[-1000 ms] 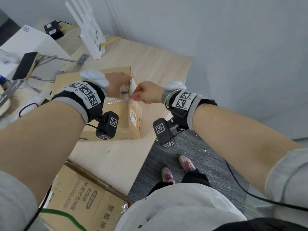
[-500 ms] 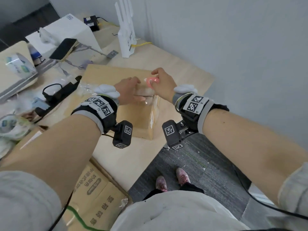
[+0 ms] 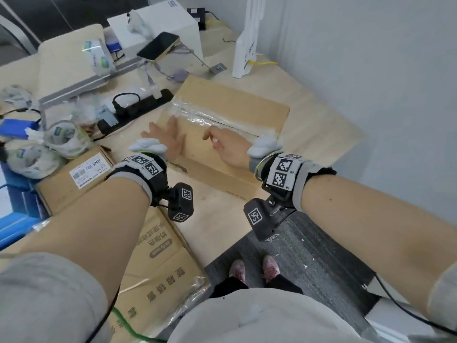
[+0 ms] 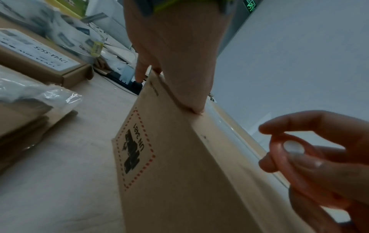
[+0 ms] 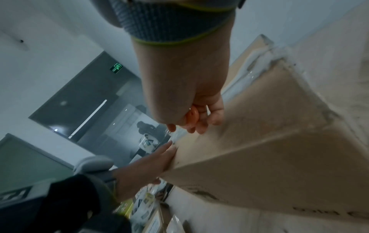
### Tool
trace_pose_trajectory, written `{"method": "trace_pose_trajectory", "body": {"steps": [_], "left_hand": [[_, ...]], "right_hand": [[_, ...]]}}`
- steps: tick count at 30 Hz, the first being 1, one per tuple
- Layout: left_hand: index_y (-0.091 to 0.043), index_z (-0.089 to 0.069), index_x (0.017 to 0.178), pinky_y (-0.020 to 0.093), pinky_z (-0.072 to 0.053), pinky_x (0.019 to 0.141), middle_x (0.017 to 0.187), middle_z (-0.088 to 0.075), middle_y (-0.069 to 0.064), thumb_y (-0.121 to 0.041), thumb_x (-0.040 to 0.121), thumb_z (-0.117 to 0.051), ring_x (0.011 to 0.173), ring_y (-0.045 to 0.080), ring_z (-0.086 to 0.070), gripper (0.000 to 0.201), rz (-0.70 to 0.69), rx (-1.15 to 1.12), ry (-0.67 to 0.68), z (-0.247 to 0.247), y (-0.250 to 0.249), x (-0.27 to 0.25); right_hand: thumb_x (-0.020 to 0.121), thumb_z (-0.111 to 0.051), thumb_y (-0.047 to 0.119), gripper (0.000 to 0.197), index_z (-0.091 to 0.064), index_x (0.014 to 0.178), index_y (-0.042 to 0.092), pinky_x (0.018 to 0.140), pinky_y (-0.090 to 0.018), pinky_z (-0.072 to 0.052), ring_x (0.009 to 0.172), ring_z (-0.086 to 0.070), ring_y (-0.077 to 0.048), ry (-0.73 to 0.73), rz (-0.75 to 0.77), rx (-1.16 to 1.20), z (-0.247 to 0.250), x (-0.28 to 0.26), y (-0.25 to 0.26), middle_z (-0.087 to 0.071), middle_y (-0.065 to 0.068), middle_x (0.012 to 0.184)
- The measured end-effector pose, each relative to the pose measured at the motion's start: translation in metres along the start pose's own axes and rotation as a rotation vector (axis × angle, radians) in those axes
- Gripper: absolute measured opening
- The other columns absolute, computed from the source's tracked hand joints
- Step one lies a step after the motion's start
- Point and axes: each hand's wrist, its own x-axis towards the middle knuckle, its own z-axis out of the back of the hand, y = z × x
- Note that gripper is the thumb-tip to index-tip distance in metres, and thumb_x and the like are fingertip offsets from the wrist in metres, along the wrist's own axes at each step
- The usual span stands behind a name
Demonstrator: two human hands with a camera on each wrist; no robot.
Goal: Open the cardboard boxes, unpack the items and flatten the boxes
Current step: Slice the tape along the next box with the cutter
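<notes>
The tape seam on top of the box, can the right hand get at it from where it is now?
Probably yes. The right hand hovers over the box, just short of the tape seam, with nothing between them. It pinches a small pink cutter, and the left hand lies flat off to the side.

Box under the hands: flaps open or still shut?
Shut. The cardboard box has both top flaps lying flat, with clear tape along the seam. Whether the tape is cut through, cannot tell.

The cardboard box (image 4: 179,165) is pressed along its upper edge by the flat left hand (image 4: 175,52). At four o'clock, a small round red cutter (image 4: 289,148) is pinched by the right hand (image 4: 323,165).
</notes>
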Motion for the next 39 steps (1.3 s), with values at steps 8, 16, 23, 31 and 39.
{"method": "trace_pose_trajectory", "body": {"steps": [8, 16, 23, 31, 39], "left_hand": [[-0.033, -0.018, 0.149, 0.051, -0.032, 0.097, 0.136, -0.033, 0.021, -0.062, 0.094, -0.031, 0.121, 0.041, -0.035, 0.063, -0.014, 0.041, 0.042, -0.001, -0.018, -0.024], [-0.018, -0.023, 0.147, 0.053, -0.027, 0.105, 0.141, -0.03, 0.028, -0.058, 0.092, -0.042, 0.127, 0.043, -0.035, 0.071, 0.135, -0.132, 0.03, -0.031, -0.091, -0.064], [-0.007, -0.024, 0.147, 0.042, -0.032, 0.104, 0.147, -0.035, 0.021, -0.051, 0.1, -0.031, 0.13, 0.036, -0.04, 0.065, 0.057, -0.026, 0.125, -0.035, -0.16, -0.124], [-0.016, -0.04, 0.134, 0.037, -0.048, 0.073, 0.097, -0.064, 0.011, -0.02, 0.1, -0.031, 0.085, 0.031, -0.063, 0.035, -0.327, -0.159, 0.008, -0.041, -0.189, -0.18], [-0.023, -0.033, 0.144, 0.045, -0.029, 0.098, 0.146, -0.034, 0.009, -0.018, 0.097, -0.042, 0.129, 0.029, -0.034, 0.049, -0.13, -0.008, -0.224, -0.04, -0.139, -0.135]], "right_hand": [[0.086, -0.053, 0.008, 0.045, -0.045, 0.13, 0.014, 0.089, -0.036, -0.044, 0.106, -0.052, -0.025, 0.026, -0.035, -0.084, 0.004, -0.018, -0.019, -0.04, -0.011, 0.129], [0.089, -0.047, 0.004, 0.045, -0.042, 0.133, 0.014, 0.082, -0.034, -0.047, 0.098, -0.054, -0.028, -0.098, -0.114, -0.058, 0.024, -0.063, -0.057, -0.036, -0.012, 0.131], [0.09, -0.049, 0.007, 0.051, -0.034, 0.139, 0.012, 0.069, -0.028, -0.037, 0.082, -0.052, -0.025, -0.177, -0.183, -0.055, 0.029, -0.111, -0.091, -0.028, -0.013, 0.138], [0.085, -0.057, 0.036, 0.06, -0.038, 0.135, 0.008, 0.087, -0.039, -0.044, 0.104, -0.055, -0.036, -0.324, -0.36, -0.046, 0.038, -0.142, -0.113, -0.033, -0.013, 0.133], [0.067, -0.075, 0.056, 0.096, -0.031, 0.138, 0.008, 0.089, -0.037, -0.044, 0.111, -0.049, -0.03, -0.267, -0.253, -0.147, 0.034, -0.143, -0.12, -0.031, -0.012, 0.133]]}}
